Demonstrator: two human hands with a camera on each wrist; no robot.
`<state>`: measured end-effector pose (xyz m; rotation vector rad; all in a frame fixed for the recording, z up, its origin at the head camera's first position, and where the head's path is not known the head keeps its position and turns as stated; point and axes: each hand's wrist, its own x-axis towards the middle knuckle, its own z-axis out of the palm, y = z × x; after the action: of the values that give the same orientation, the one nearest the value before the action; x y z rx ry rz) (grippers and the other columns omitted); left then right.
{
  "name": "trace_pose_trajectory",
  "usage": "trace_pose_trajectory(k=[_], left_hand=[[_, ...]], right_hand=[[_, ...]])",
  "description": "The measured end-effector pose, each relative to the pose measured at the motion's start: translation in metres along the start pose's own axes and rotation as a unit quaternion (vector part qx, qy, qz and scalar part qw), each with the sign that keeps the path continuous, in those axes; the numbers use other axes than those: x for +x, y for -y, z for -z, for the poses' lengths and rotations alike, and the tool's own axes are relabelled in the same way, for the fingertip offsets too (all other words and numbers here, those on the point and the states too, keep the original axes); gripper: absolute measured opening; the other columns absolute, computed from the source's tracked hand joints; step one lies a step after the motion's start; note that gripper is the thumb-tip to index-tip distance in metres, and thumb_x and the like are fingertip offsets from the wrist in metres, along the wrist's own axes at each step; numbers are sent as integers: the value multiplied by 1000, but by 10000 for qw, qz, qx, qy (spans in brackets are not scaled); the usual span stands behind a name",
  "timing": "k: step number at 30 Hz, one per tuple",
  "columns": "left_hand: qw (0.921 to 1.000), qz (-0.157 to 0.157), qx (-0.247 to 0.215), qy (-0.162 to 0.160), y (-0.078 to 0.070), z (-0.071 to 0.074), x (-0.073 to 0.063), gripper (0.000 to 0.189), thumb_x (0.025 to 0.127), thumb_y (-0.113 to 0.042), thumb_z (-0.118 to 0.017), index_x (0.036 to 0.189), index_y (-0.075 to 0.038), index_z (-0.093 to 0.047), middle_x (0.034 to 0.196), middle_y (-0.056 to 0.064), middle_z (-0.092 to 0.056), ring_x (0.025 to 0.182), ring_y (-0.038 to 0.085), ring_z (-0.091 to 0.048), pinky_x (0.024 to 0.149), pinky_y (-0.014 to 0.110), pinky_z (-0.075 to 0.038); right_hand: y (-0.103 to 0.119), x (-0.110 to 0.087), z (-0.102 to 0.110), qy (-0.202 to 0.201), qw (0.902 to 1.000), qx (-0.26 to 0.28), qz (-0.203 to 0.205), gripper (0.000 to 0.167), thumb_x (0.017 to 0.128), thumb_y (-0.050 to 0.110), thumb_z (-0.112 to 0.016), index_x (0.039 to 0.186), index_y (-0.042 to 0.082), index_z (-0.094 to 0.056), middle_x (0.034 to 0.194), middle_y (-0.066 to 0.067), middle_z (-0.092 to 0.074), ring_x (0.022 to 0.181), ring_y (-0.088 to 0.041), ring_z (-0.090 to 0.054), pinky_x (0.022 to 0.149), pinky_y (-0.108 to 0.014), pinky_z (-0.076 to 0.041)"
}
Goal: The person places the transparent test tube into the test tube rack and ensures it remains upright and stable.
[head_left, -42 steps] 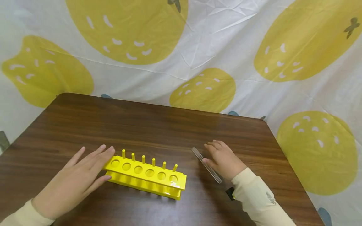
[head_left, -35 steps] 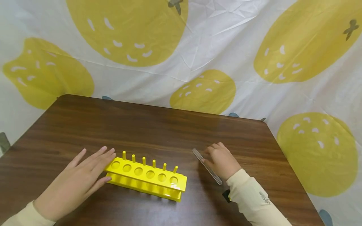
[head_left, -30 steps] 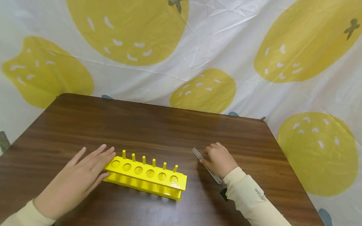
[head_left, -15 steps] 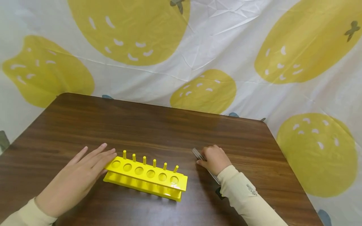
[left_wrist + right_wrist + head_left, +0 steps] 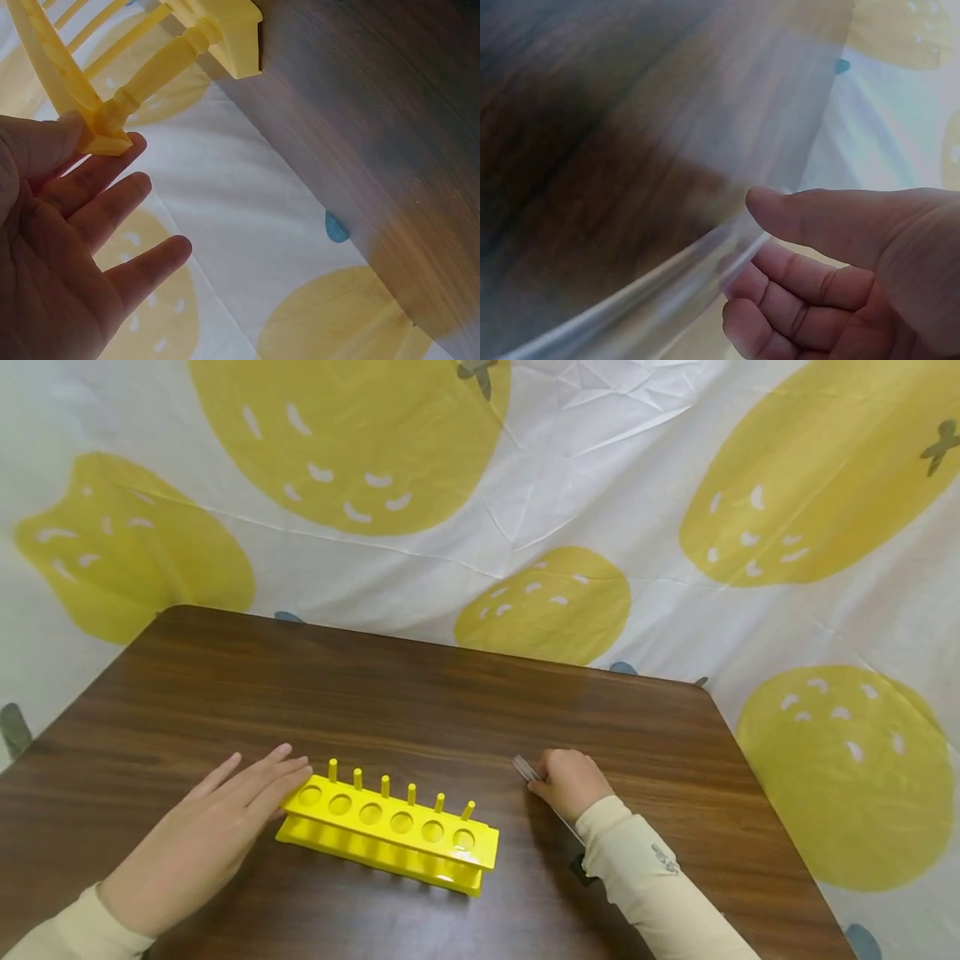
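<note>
A yellow test tube rack (image 5: pixel 386 818) stands on the brown table, its round holes holding no tubes and a row of pegs along its far side. At the rack's left end my left hand (image 5: pixel 206 843) pinches the top plate between thumb and index finger; the left wrist view shows the other fingers (image 5: pixel 112 206) spread away from it. To the right of the rack, my right hand (image 5: pixel 573 783) holds a clear glass test tube (image 5: pixel 523 767) between thumb and curled fingers. In the right wrist view the tube (image 5: pixel 652 300) slants down from the fingertips; my hand and sleeve hide much of it in the head view.
The dark wood-grain table (image 5: pixel 360 693) has rounded far corners. Right behind it hangs a white cloth (image 5: pixel 360 564) printed with yellow lemons. A small black item (image 5: pixel 581 868) shows under my right cuff.
My right hand has moved left and closed its fingers on the test tube, covering more of it. The left thumb has slipped out of sight under the top plate; the rack stays in place.
</note>
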<state>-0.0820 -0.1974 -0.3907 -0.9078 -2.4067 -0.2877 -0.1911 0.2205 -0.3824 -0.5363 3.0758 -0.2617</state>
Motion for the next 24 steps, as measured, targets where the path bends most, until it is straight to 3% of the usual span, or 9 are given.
trace_pose_trajectory(k=[3, 6, 14, 24], left_hand=[[10000, 2, -15, -15, -1, -1, -1, 77, 68, 22, -64, 141, 1, -55, 142, 19, -60, 129, 37, -59, 128, 37, -6], [10000, -3, 11, 14, -1, 0, -1, 78, 66, 23, -64, 141, 1, -56, 142, 19, -60, 128, 37, -60, 128, 36, -5], [10000, 8, 27, 6, -1, 0, 0, 78, 66, 23, -64, 140, 0, -56, 141, 18, -61, 127, 36, -60, 128, 35, -5], [9999, 112, 9, 36, -2, 1, 0, 80, 66, 25, -64, 141, -1, -56, 140, 18, -61, 126, 36, -61, 128, 37, -6]], right_hand=[[0, -3, 4, -84, 9998, 158, 29, 13, 85, 11, -82, 80, 6, -71, 74, -3, -69, 68, -20, -64, 66, -40, -57], [1, -6, 12, -295, 9991, 252, 152, 11, 85, 9, -81, 84, 4, -72, 77, -5, -71, 70, -20, -66, 68, -40, -58], [7, -18, 36, -468, 9976, 466, 195, 10, 88, 7, -79, 86, 3, -70, 78, -5, -70, 74, -20, -65, 69, -38, -58], [9, -24, 46, -710, 9953, 636, 144, 10, 88, 8, -79, 86, 3, -69, 78, -3, -68, 79, -22, -62, 72, -38, -57]])
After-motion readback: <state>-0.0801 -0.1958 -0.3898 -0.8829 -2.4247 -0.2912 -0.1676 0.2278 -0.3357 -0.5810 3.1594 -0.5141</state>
